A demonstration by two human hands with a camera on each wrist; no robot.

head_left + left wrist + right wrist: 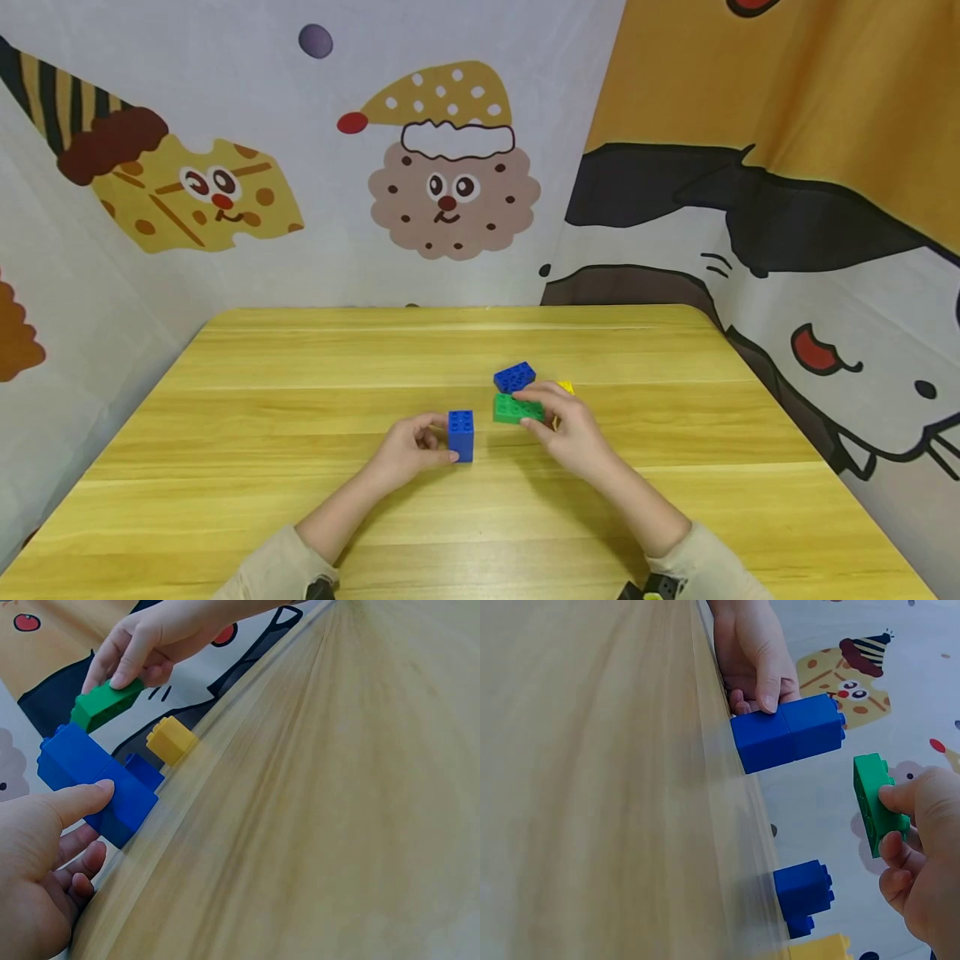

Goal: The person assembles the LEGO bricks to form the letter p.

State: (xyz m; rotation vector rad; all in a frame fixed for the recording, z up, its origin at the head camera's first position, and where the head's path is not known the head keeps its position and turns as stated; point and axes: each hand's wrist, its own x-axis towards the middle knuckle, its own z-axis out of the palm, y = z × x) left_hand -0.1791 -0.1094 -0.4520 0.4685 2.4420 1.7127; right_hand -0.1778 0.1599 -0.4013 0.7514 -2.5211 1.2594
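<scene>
My left hand (411, 450) holds a stack of two blue bricks (461, 442), thumb on the near side and fingers behind. The stack stands upright on the table, studs up; in the right wrist view a seam (786, 724) divides it. Between thumb and fingers, my right hand (570, 429) pinches a green brick (516, 408). In the right wrist view this green brick (876, 802) is held up off the tabletop, apart from the blue stack and higher than its foot.
Behind the green brick, another blue brick (514, 377) lies on the wooden table (300, 367). A yellow brick (172, 740) stands near it, mostly hidden by my right hand in the head view. A printed cloth (450, 283) hangs behind the table.
</scene>
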